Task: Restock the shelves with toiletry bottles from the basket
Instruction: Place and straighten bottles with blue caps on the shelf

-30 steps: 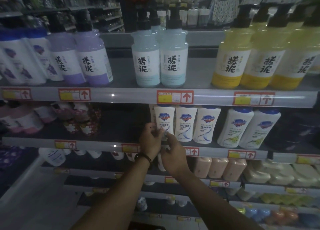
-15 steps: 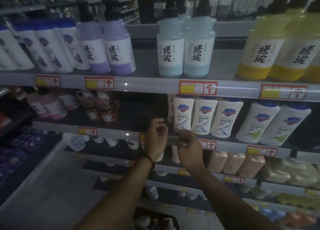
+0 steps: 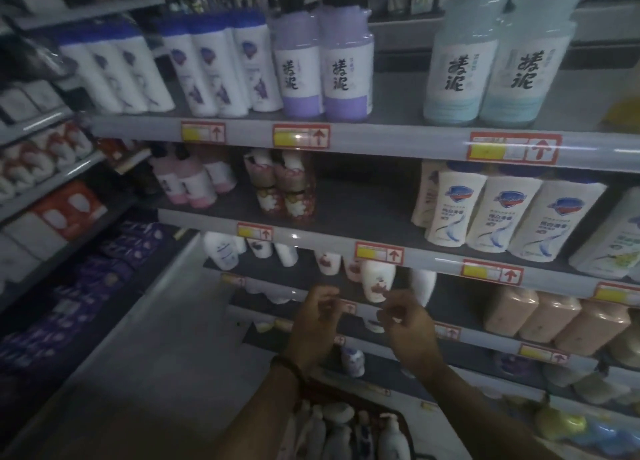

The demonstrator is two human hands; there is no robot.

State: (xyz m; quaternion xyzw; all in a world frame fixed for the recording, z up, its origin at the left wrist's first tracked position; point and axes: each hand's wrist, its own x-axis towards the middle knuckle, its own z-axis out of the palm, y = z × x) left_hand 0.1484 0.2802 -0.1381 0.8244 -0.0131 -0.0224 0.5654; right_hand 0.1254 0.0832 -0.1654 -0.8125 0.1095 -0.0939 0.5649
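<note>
Far left of the blue-shield bottles (image 3: 502, 213), on the same shelf, stand pink bottles (image 3: 187, 186) and then a cluster of floral-wrapped bottles (image 3: 287, 189). Between that cluster and the blue-shield row a bare stretch of the middle shelf (image 3: 363, 210) lies unfilled.

Below and left of the blue-shield bottles, the left hand (image 3: 317, 321) hangs in front of the lower shelves, its fingers loosely curled and nothing visible in them. A second ago it was up at the leftmost blue-shield bottle, touching it together with the other hand; half a second ago both were at that shelf's front lip.

Straight beneath the hands, well below the blue-shield row, the basket (image 3: 367, 406) has come into view, since the head has tipped down and swung left. White pump bottles (image 3: 393, 437) stand packed inside it.

Just left of and under the blue-shield bottles, the right hand (image 3: 408, 328) has dropped the same way, relaxed and holding nothing.

The leftmost blue-shield bottle stands upright in line with its neighbours, so that placement looks finished. With both hands free and lowered toward the basket, the likely next step is picking another bottle, and much stock remains to shelve.
</note>
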